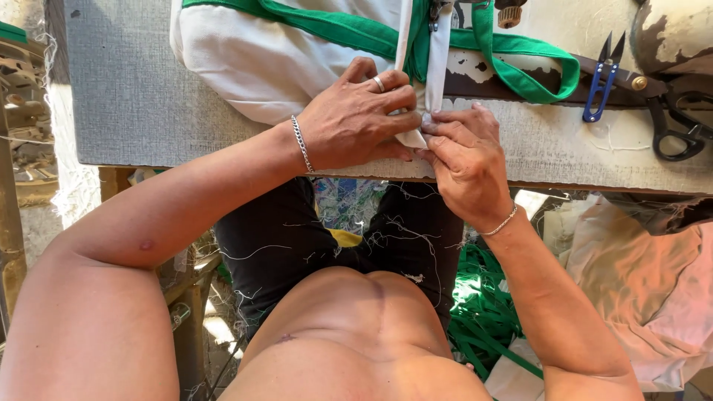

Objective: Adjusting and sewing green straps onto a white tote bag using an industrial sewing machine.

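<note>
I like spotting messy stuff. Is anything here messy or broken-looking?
Yes. Loose white threads cling all over the dark trousers, and green strips lie heaped on the floor. The table has chipped, peeling paint near the scissors. Both hands, left hand and right hand, pinch a white strip.

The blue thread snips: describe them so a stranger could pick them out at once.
Start at the grey work table and go to its far right end, past the green strap that loops off the white cloth. The thread snips lie there beside big black scissors. They are the smaller pair, with a bright blue handle.
</note>
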